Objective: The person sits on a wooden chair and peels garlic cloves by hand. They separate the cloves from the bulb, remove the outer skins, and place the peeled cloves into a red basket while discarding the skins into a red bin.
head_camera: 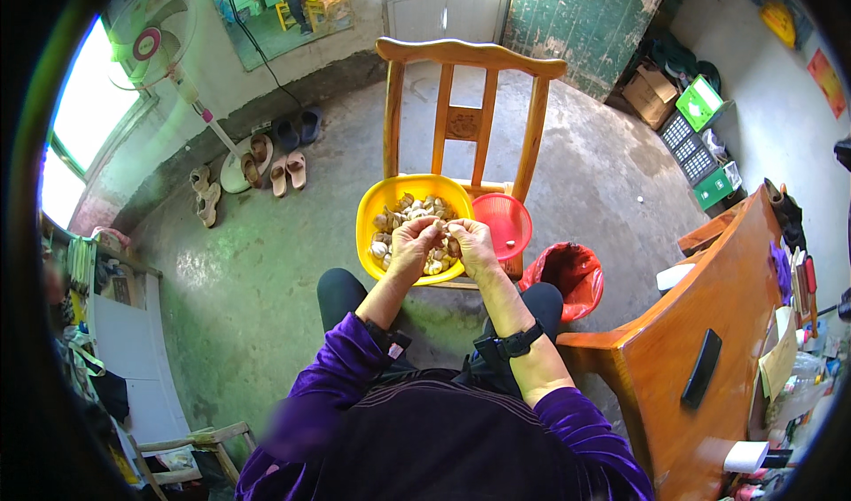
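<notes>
Above a yellow plastic basin (365,202), my left hand (413,243) and my right hand (475,243) meet fingertip to fingertip. Both pinch a small piece of garlic (441,225), mostly covered by the fingers. Several garlic bulbs (425,206) fill the basin beneath, partly hidden by my hands. Beside the basin on the right is a red plastic basket (502,218). One pale clove (510,243) lies inside it. Both containers rest on the seat of a wooden chair (463,125), whose carved back faces me.
A bin with a red liner (565,282) stands by my right knee. The wooden table (665,388) at right carries a black phone (701,368) and a paper roll (746,456). Far left are a standing fan (147,44) and several shoes (288,172). Boxes (699,102) line the right wall.
</notes>
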`<state>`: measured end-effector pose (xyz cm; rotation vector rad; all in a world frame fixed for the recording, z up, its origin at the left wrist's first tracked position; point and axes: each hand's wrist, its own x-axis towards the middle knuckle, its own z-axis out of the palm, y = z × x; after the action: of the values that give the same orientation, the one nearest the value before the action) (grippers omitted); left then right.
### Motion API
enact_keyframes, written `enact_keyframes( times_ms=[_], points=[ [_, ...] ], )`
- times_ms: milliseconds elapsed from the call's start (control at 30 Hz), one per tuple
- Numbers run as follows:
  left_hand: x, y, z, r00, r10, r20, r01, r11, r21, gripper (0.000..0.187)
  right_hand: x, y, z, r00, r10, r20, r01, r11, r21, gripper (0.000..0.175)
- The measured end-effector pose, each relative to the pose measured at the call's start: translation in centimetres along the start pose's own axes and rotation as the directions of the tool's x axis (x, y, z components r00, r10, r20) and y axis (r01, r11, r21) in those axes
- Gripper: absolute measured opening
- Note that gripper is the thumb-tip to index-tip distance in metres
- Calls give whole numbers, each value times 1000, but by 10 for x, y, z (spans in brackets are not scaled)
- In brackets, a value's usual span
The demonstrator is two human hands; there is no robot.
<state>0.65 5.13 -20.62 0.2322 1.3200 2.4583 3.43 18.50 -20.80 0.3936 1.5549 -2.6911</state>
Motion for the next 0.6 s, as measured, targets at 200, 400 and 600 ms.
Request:
enact_keyframes(
  times_ms=[200, 400, 600],
  points=[
    [-5, 1, 0, 1000, 6, -19, -6, 1000, -21, 15, -8, -2, 6, 998, -52, -23, 51, 998, -31, 12],
    [-7, 0, 4, 997, 0, -74, -9, 994, -113, 14, -9, -6, 13, 994, -102, -34, 92, 975, -204, 13],
    [-4, 1, 2, 998, -5, -66, -11, 970, -243, 17, -10, -9, 6, 992, -28, -120, 43, 991, 125, 8]
  ],
)
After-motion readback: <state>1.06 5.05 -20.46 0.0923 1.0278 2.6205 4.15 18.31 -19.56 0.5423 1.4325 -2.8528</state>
